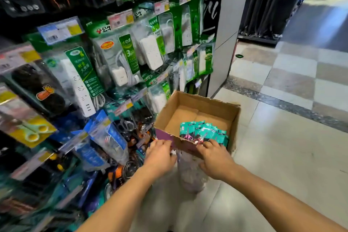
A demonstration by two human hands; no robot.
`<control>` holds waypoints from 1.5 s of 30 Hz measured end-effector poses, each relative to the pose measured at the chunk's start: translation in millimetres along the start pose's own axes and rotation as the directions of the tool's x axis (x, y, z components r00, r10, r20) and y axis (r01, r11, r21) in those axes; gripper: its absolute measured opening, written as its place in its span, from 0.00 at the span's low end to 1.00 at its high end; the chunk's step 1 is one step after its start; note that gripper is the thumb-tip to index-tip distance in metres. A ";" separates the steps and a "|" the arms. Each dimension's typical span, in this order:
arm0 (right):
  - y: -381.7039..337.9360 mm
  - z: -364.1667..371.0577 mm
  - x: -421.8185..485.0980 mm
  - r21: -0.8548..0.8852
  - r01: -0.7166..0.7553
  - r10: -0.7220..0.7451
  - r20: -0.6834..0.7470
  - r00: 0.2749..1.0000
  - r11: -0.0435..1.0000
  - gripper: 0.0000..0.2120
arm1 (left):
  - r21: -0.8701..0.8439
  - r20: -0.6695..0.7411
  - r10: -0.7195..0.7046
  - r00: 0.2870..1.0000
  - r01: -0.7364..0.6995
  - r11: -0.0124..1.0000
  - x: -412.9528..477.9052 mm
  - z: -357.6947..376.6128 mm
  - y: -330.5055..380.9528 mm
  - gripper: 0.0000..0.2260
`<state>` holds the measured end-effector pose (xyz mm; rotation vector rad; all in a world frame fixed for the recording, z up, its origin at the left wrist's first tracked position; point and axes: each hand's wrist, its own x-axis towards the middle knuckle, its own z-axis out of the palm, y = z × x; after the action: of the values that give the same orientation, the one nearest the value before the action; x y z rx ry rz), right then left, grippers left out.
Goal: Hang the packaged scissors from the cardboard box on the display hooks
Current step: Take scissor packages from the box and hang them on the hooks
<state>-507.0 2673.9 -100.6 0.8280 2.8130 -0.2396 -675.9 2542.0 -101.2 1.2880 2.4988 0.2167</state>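
Note:
An open cardboard box (212, 107) stands on a pale stool in front of the display. Several teal-carded packaged scissors (202, 131) lie fanned in its near right corner. My right hand (214, 158) reaches over the box's near edge, and its fingertips touch the lowest packs; whether they pinch one I cannot tell. My left hand (160, 156) is at the box's near left corner with its fingers curled against the purple outer wall (165, 135). Display hooks with hanging scissors packs (126, 125) are just left of the box.
The rack on the left is packed with hanging power strips (120, 58), scissors in yellow cards (32, 130) and blue packs (113, 137). A grey pillar (226, 30) stands behind the box. Tiled aisle floor (282, 147) stretches to the right.

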 end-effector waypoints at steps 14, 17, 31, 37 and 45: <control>59.4 16.4 111.1 0.082 -0.247 0.233 0.154 0.960 0.966 0.27 | -0.035 0.103 0.054 0.993 -0.051 0.998 146.1 4.6 11.8 0.22; 74.1 24.9 139.3 0.095 -0.255 0.232 0.201 0.952 0.962 0.26 | -0.067 0.169 -0.047 0.985 0.059 0.996 178.8 15.9 14.7 0.22; 115.2 73.7 206.8 0.040 -0.363 0.324 0.366 0.872 0.931 0.61 | -0.195 0.457 -0.315 0.832 0.439 0.877 252.9 97.4 26.6 0.27; 121.3 76.0 213.6 0.130 -0.334 0.294 0.255 0.921 0.934 0.54 | -0.163 0.377 -0.430 0.820 0.516 0.841 258.5 112.6 34.4 0.32; 125.7 65.1 221.5 0.469 -0.265 0.242 0.111 0.964 0.842 0.40 | -0.244 0.345 -0.501 0.794 0.591 0.769 260.0 101.3 24.1 0.27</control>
<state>-611.0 2879.0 -227.9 1.2635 2.5844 -0.9291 -763.1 2766.2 -244.6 0.3752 2.3488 0.2969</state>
